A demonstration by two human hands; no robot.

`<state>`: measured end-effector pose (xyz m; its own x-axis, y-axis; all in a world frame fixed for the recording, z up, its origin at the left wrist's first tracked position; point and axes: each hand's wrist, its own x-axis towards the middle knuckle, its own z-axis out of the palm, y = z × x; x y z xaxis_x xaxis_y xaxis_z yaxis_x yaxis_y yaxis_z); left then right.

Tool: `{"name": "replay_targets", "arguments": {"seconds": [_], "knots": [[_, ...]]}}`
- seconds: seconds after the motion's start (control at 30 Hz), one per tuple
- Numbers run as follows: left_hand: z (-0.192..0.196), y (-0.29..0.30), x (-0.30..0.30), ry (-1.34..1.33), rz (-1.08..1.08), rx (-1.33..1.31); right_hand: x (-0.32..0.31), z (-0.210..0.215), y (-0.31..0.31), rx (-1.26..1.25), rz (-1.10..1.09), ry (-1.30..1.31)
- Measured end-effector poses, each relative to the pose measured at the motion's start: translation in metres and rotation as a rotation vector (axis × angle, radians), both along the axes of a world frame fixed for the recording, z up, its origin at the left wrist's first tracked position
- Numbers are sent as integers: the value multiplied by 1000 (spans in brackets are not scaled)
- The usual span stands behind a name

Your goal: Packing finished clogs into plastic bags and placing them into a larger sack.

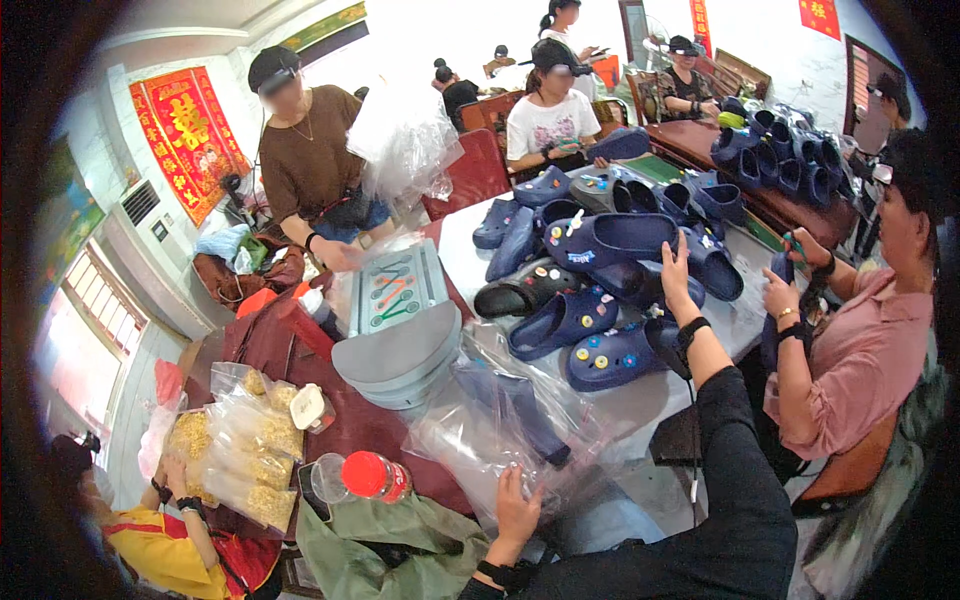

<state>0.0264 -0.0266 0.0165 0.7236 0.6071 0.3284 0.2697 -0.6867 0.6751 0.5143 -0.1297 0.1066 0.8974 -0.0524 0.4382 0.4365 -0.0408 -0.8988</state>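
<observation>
My right hand (678,274) reaches to the pile and grips a navy clog (612,238) with small charms by its heel end, fingers along its rim. Below, my left hand (518,508) has its fingers closed on the near edge of a clear plastic bag (460,450). Under or inside the clear plastic lies a long navy piece (530,420), perhaps another clog; the film blurs it. Around the held clog are several more navy clogs, one with bright charms (610,358), and a black clog (535,290).
Grey curved pieces (395,355) are stacked left of the bags. A red-lidded jar (375,476), green cloth (390,545) and bags of small yellowish pieces (255,460) lie farther left. A person in pink (860,360) handles a clog at right; another in brown (315,150) stands across.
</observation>
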Motion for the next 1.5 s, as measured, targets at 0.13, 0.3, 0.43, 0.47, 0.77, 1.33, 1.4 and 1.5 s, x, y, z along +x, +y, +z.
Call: {"name": "replay_targets", "arguments": {"seconds": [0.13,0.3,0.43,0.47,0.77,1.33,1.4,1.5], "knots": [[-3,-2,6,-29,-26,11,-1,13,5,191,43,-10],[-4,2,18,6,-12,-61,-20,36,2,268,101,326],[-2,-1,25,8,-35,-50,-44,57,-6,215,198,554],[1,-2,25,-3,-31,-73,-32,48,-7,285,330,646],[-11,7,33,-113,-124,-98,-138,57,-71,373,593,496],[4,3,-11,-46,29,-76,-290,7,-204,105,752,1084],[6,3,-10,-47,54,-74,-297,2,-207,15,787,1086],[11,1,-11,-64,25,-329,-306,-3,-204,4,747,1067]]}}
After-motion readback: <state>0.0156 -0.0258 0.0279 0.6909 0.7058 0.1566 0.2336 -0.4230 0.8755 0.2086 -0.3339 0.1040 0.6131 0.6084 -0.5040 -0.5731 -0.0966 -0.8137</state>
